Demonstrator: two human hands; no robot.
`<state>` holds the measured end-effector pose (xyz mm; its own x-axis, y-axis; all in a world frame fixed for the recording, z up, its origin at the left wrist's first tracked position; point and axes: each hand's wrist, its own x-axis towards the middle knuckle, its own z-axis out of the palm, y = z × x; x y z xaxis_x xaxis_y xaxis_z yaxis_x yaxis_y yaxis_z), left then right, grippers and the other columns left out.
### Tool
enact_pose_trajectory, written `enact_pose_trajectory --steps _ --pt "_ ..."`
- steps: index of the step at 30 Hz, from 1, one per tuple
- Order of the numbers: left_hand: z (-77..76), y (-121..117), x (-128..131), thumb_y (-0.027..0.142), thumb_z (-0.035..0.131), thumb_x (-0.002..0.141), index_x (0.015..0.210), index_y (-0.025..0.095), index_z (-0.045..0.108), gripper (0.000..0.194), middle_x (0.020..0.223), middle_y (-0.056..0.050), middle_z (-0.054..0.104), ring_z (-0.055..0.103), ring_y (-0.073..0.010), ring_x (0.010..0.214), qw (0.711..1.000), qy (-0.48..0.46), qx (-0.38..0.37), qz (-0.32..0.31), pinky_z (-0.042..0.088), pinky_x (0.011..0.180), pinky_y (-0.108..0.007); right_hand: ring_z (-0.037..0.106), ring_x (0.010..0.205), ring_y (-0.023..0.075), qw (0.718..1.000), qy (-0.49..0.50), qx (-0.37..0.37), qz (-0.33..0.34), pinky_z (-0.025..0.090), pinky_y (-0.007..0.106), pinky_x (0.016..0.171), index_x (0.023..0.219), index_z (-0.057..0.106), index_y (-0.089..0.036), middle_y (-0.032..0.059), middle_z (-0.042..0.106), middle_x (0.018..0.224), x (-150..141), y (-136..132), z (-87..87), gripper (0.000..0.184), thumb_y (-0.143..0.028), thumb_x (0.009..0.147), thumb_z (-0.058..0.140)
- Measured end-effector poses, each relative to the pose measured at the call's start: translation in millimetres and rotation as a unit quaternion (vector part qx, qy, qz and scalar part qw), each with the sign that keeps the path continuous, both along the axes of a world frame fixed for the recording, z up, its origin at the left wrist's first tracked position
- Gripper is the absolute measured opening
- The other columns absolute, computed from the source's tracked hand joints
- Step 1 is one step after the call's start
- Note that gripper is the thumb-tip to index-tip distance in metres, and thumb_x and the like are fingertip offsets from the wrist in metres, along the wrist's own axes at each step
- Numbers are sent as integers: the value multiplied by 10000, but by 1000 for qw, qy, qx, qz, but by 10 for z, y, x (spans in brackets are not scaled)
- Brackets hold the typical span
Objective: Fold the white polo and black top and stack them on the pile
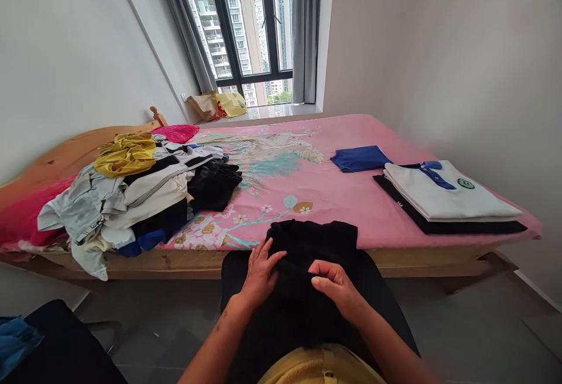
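A black garment [318, 236] lies across the near edge of the bed and over the lap; dark on dark, its kind and lower outline are hard to make out. My left hand [260, 274] rests at its left side, fingers spread and touching the cloth. To the right, my right hand [334, 288] has thumb and forefinger pinched together on a bit of the black fabric. Beyond the hands, the pink flowered bed sheet [281, 191] stretches toward the window.
A heap of mixed clothes [153, 191] is piled at the bed's left, topped by a mustard garment [127, 154]. On the right lie a folded blue garment [360, 158] and a folded white polo shirt [452, 196] over black cloth. A dark chair [65, 343] stands lower left.
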<state>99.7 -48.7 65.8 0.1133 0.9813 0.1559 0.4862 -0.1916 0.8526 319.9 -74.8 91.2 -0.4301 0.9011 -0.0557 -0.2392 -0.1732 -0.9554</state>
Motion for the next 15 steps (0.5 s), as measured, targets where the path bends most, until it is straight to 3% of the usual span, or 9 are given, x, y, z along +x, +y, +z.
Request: enact_pose_trajectory --steps 2,3,5,7,10,15 --pt "202 121 70 189 618 680 828 230 724 187 1036 -60 691 434 -314 1252 988 -119 -98 -33 214 1099 -488 339 493 64 997 21 -30 -74 276 199 461 742 514 -180 -57 417 576 157 119 96 260 -422 765 606" --pt "308 146 104 236 616 699 796 208 720 145 924 -63 713 512 -320 1173 967 -203 -150 -32 294 1061 -480 375 511 72 990 19 -36 -133 307 200 477 780 526 -185 -53 442 599 245 192 118 260 -429 757 615" --pt "516 128 160 285 622 705 823 170 707 186 828 -60 720 606 -312 1034 901 -362 -238 -3 421 962 -441 463 604 98 966 -10 -13 -259 385 213 552 884 554 -194 -33 512 695 413 322 119 314 -443 720 656" --pt "694 51 193 301 616 708 881 140 696 249 844 -73 723 627 -306 1005 833 -460 -307 14 459 926 -417 522 735 128 939 -47 36 -338 436 237 664 987 561 -198 0 564 821 525 376 95 402 -459 703 673" --pt "856 -65 220 395 517 780 1009 110 667 395 922 -114 717 599 -314 1076 769 -512 -383 -17 433 966 -439 556 849 158 931 -67 93 -348 456 277 768 1027 564 -200 39 595 922 543 254 98 377 -467 766 618" --pt "911 -110 252 549 454 795 1141 141 613 558 1038 -117 699 531 -311 1173 753 -538 -377 -26 363 1030 -445 574 780 150 933 -93 196 -287 478 270 721 896 585 -210 30 599 840 328 -166 232 162 -357 835 560"
